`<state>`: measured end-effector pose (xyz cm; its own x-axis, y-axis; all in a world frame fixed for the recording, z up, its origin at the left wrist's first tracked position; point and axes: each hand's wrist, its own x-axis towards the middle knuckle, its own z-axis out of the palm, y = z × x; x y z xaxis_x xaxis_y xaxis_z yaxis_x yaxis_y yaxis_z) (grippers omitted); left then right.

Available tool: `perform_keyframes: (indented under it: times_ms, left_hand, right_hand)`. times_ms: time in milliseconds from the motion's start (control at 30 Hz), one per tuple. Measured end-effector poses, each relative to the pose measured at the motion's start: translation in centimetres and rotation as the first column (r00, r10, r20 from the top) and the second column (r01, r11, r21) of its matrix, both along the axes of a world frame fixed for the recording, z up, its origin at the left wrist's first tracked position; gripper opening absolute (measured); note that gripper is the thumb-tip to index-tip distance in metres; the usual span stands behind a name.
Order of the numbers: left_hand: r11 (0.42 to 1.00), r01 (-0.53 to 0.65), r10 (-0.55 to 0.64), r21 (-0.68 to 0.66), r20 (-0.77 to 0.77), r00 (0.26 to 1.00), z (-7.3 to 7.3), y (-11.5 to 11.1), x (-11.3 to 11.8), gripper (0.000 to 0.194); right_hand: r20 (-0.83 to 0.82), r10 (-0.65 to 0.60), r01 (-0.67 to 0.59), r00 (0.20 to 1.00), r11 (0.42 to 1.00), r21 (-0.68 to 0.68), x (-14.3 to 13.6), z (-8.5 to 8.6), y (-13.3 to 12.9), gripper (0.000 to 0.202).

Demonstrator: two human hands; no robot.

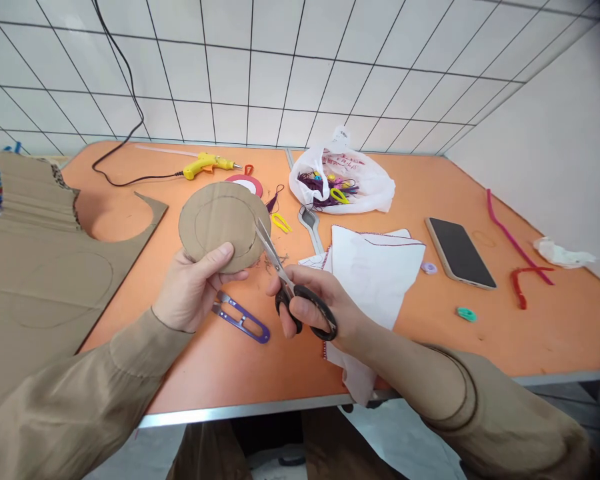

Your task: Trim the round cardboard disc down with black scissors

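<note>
My left hand (195, 280) pinches the lower edge of a round cardboard disc (215, 217), thumb on its face and fingers behind. A smaller circle is drawn inside the disc's rim. Black-handled scissors (276, 257) are in my right hand (325, 300), with fingers through the loops. Their blades point up and left, the tips over the disc's right part near the drawn line; whether they have cut into it I cannot tell. Purple thread snips (243, 318) lie on the table below the disc. White cloth (375, 267) with red stitched edges lies behind my right hand.
A large cardboard sheet (25, 293) with a round cut-out covers the left side. Behind are a yellow glue gun (207, 164) with a cord and a plastic bag (370, 183) of purple tassels. A phone (460, 253), red strips (520, 287) and a green clip (466, 314) lie right.
</note>
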<state>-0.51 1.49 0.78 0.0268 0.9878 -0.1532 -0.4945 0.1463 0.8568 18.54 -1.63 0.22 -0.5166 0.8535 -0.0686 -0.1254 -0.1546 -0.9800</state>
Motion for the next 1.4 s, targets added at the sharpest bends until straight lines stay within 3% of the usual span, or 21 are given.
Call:
perform_keyframes:
  times_ms: [300,800,1200,1400]
  left_hand:
    - [0.999,-0.021,0.022,-0.033,0.034,0.999,0.0,0.0,-0.1,0.040]
    - [0.994,-0.108,0.110,-0.029,0.070,0.992,-0.5,0.4,0.0,0.018]
    - [0.996,-0.081,0.080,0.024,0.012,0.997,-1.1,0.2,0.0,0.031]
    - [0.996,-0.086,0.086,0.021,0.009,0.996,-1.4,0.3,0.2,0.027]
  right_hand:
    - [-0.016,0.034,-0.034,0.999,0.999,-0.032,0.1,0.2,0.2,0.049]
    - [-0.100,0.063,-0.074,0.993,0.991,-0.112,0.1,0.0,0.0,0.045]
    - [-0.012,0.017,-0.017,1.000,0.999,-0.027,-0.1,-0.7,0.2,0.050]
    - [0.037,0.008,-0.007,0.999,1.000,-0.025,0.0,-0.4,0.1,0.054]
